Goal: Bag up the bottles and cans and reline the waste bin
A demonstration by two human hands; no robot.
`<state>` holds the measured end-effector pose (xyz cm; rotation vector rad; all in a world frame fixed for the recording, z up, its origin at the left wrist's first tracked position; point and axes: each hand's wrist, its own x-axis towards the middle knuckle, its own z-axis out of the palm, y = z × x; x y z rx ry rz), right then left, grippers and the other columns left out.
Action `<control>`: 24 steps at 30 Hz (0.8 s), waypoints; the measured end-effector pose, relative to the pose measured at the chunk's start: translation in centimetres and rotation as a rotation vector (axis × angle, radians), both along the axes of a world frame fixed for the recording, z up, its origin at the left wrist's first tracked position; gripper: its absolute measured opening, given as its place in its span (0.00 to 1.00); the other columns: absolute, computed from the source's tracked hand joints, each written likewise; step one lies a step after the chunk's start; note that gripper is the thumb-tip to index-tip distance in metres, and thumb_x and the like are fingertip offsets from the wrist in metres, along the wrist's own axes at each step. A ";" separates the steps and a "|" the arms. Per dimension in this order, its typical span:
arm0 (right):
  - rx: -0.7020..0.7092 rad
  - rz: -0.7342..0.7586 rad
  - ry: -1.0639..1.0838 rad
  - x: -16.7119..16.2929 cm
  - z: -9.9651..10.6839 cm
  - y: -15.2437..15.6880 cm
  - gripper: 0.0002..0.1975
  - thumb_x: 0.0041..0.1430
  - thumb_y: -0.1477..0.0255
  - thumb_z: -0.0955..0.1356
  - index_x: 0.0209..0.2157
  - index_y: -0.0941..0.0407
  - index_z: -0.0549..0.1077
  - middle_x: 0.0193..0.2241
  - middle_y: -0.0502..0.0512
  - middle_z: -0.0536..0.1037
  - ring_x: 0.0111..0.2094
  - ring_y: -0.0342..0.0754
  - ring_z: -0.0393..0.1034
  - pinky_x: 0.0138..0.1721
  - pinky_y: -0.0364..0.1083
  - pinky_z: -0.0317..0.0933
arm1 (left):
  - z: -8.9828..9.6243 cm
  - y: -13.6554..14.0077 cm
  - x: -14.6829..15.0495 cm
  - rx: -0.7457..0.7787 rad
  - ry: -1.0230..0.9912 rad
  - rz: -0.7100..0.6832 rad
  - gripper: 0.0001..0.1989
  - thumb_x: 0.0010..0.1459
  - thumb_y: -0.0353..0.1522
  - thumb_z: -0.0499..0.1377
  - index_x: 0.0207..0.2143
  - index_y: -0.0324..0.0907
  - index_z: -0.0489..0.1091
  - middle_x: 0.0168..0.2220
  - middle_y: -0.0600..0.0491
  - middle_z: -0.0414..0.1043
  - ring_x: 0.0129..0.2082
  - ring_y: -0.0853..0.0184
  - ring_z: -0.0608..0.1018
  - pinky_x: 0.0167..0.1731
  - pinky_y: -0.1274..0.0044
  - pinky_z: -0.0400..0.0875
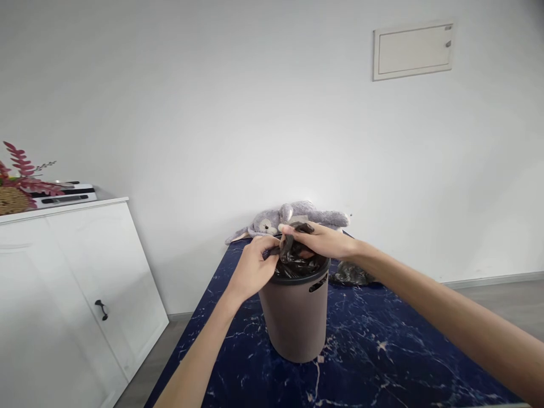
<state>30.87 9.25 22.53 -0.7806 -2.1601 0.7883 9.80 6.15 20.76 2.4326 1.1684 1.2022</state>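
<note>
A taupe trash can (293,323) with a dark rim stands upright on a dark blue marbled table (365,340). Inside its mouth sits a black trash bag (297,265), its gathered top pulled up between my hands. At the left side of the rim, my left hand (255,263) is closed on the bag's edge. Above the opening, my right hand (318,238) pinches the bunched upper part of the bag, thumb showing on top. The bag's lower part is hidden within the can.
Behind the can a grey plush rabbit (314,214) lies against the wall. A crumpled dark plastic bag (352,274) rests right of the can. At left stands a white cabinet (76,283) carrying a wicker basket (15,199) with red foliage. A panel door (414,51) is on the wall.
</note>
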 end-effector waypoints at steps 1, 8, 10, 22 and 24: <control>0.014 0.031 -0.069 0.5 0.3 -0.1 0.28 0.72 0.45 0.62 0.36 0.54 0.79 0.27 0.54 0.74 0.31 0.51 0.71 0.33 0.51 0.70 | 0.2 0.1 -0.1 -0.036 -0.009 -0.017 0.12 0.61 0.28 0.53 0.33 0.45 0.76 0.40 0.50 0.79 0.47 0.56 0.78 0.49 0.67 0.72; 0.417 0.113 -0.176 2.2 0.8 0.0 0.09 0.68 0.70 0.68 0.45 0.52 0.80 0.46 0.56 0.83 0.47 0.52 0.77 0.49 0.54 0.70 | 0.6 0.4 -0.6 -0.193 -0.077 -0.010 0.07 0.62 0.31 0.53 0.34 0.44 0.71 0.33 0.54 0.72 0.35 0.63 0.74 0.36 0.73 0.66; 0.489 -0.008 -0.146 2.2 0.3 0.5 0.14 0.60 0.78 0.67 0.46 0.52 0.77 0.45 0.55 0.83 0.46 0.52 0.76 0.47 0.53 0.69 | 0.6 0.4 -0.6 -0.206 -0.097 -0.022 0.06 0.63 0.31 0.53 0.35 0.44 0.70 0.34 0.54 0.71 0.35 0.63 0.74 0.36 0.73 0.66; 0.916 -0.293 0.042 0.3 -2.3 1.1 0.15 0.50 0.86 0.62 0.36 0.52 0.62 0.42 0.55 0.73 0.33 0.46 0.64 0.32 0.45 0.55 | 1.3 -0.4 -0.9 -0.256 0.045 -0.178 0.16 0.70 0.47 0.58 0.40 0.45 0.76 0.40 0.51 0.77 0.41 0.59 0.77 0.40 0.72 0.70; 1.009 -0.336 0.018 0.2 -2.1 0.8 0.14 0.51 0.86 0.62 0.35 0.53 0.64 0.43 0.57 0.72 0.30 0.45 0.60 0.28 0.45 0.51 | 1.4 -0.1 -0.8 -0.242 -0.026 -0.152 0.25 0.73 0.53 0.50 0.41 0.46 0.78 0.39 0.50 0.79 0.43 0.57 0.79 0.42 0.71 0.72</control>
